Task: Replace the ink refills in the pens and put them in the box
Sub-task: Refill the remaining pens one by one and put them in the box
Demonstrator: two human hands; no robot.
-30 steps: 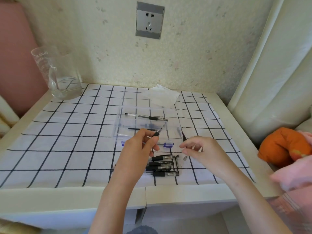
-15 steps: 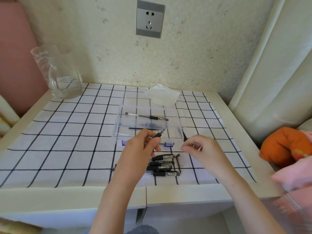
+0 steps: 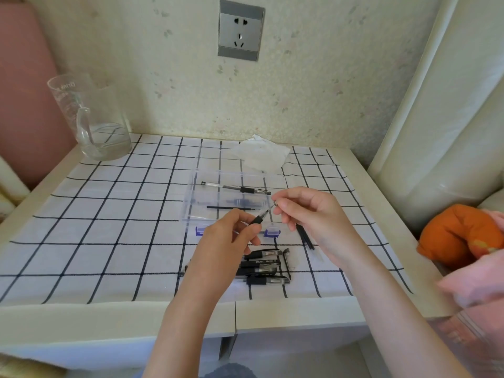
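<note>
Black pen (image 3: 257, 220) gripped in the left hand (image 3: 229, 238) points up-right at the right hand (image 3: 308, 211), which is pinching a tiny silvery tip piece (image 3: 275, 203) right at its nose.

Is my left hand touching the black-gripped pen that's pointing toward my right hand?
Touching. The head view shows the left hand pinching the black-gripped pen at its grip.

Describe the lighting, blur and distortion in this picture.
Head view: soft daylight, faint shadows; wide-angle lens skews the wall socket; pink fabric at lower right is smeared; clear box barely shows against the cloth; left hand and pen are sharp; small part in right hand too tiny to identify.
</note>
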